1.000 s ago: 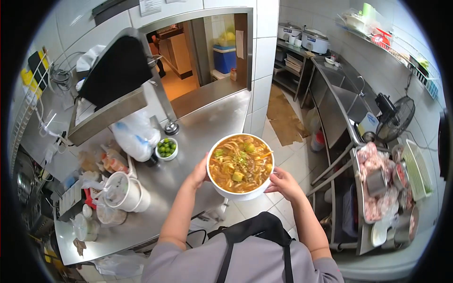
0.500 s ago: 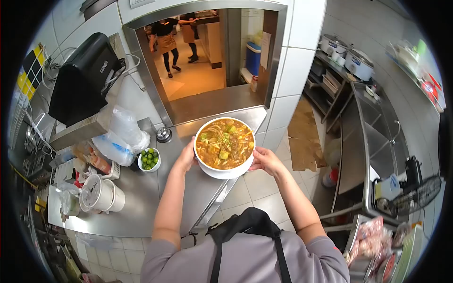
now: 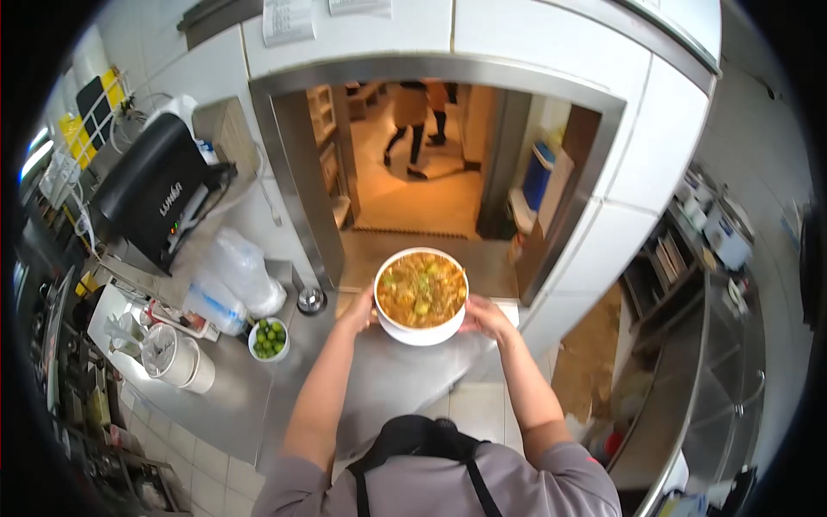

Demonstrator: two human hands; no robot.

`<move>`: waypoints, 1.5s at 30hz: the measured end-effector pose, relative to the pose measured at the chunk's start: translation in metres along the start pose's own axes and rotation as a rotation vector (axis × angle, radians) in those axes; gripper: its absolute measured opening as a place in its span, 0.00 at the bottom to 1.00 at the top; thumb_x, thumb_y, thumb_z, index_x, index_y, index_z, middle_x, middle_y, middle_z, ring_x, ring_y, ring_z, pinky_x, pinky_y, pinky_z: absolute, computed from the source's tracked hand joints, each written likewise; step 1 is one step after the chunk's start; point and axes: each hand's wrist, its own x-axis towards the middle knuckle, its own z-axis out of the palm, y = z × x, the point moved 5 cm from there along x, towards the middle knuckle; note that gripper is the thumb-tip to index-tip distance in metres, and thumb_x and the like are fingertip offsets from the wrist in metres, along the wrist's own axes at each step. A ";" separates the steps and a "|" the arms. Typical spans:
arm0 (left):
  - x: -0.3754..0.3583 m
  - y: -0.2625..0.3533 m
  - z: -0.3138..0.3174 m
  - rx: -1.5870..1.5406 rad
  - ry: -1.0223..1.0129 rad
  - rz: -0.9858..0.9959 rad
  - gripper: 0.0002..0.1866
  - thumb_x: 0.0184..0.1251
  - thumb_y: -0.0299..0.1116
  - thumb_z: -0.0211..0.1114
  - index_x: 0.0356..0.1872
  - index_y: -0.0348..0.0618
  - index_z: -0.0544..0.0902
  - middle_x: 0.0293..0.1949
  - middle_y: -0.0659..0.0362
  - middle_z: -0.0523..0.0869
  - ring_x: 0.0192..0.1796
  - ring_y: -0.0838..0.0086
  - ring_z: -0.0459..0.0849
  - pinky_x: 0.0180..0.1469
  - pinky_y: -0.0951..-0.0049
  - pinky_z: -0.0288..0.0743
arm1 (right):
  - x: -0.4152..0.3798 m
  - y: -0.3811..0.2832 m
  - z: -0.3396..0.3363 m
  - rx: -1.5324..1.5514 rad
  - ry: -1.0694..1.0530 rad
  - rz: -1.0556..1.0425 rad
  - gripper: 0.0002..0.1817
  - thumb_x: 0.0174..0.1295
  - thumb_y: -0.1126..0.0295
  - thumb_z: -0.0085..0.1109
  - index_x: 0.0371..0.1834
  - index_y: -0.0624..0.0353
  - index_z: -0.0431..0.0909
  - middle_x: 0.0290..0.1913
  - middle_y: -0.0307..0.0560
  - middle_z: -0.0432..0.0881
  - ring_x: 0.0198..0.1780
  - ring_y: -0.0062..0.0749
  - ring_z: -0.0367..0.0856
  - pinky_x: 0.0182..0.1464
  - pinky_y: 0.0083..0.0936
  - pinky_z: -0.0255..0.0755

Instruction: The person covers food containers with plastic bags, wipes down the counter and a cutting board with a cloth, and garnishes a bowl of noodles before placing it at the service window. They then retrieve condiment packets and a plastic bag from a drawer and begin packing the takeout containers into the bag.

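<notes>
Between my two hands is a white bowl (image 3: pixel 380 300) filled to near its rim with a thick brown noodle soup (image 3: pixel 422 289), topped with green pieces. A white saucer or plate (image 3: pixel 420 338) shows under the bowl. My left hand (image 3: pixel 360 312) grips the left side, and my right hand (image 3: pixel 485 317) grips the right side, fingers partly hidden beneath. The bowl is level, at the front of a steel pass-through window sill (image 3: pixel 362 258). To the left stand a silver call bell (image 3: pixel 311 301) and a small white bowl of green citrus fruits (image 3: pixel 270 339).
A steel counter (image 3: pixel 233 405) carries white tubs (image 3: pixel 177 362) and plastic bags (image 3: pixel 241 276). A black machine (image 3: pixel 151 194) sits on a shelf above. Two people (image 3: pixel 413 121) are beyond the window. At right is a steel sink (image 3: pixel 715 370), with cardboard (image 3: pixel 590 345) on the floor.
My hands have carried the bowl forward, closer to the window opening. The view has turned and shifted, and the people beyond the window have moved.
</notes>
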 end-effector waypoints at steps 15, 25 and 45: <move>0.054 -0.006 -0.007 0.001 0.152 -0.015 0.29 0.67 0.57 0.37 0.61 0.48 0.65 0.55 0.52 0.74 0.53 0.60 0.75 0.51 0.49 0.70 | 0.115 0.012 -0.065 0.008 -0.271 0.211 0.20 0.66 0.59 0.46 0.52 0.65 0.68 0.39 0.52 0.80 0.36 0.38 0.82 0.39 0.30 0.79; 0.053 -0.004 -0.006 0.023 0.354 0.018 0.31 0.69 0.57 0.32 0.58 0.45 0.67 0.53 0.49 0.75 0.53 0.58 0.76 0.49 0.54 0.73 | 0.134 0.006 -0.082 -0.217 -0.226 0.233 0.19 0.61 0.60 0.55 0.43 0.69 0.74 0.32 0.51 0.81 0.29 0.32 0.81 0.35 0.24 0.79; -0.295 -0.032 -0.053 0.083 0.504 0.200 0.25 0.68 0.49 0.50 0.57 0.39 0.69 0.48 0.57 0.76 0.46 0.72 0.77 0.46 0.72 0.74 | 0.150 -0.412 0.334 -0.659 0.040 -1.260 0.23 0.56 0.53 0.58 0.51 0.55 0.76 0.52 0.48 0.74 0.53 0.34 0.70 0.52 0.29 0.65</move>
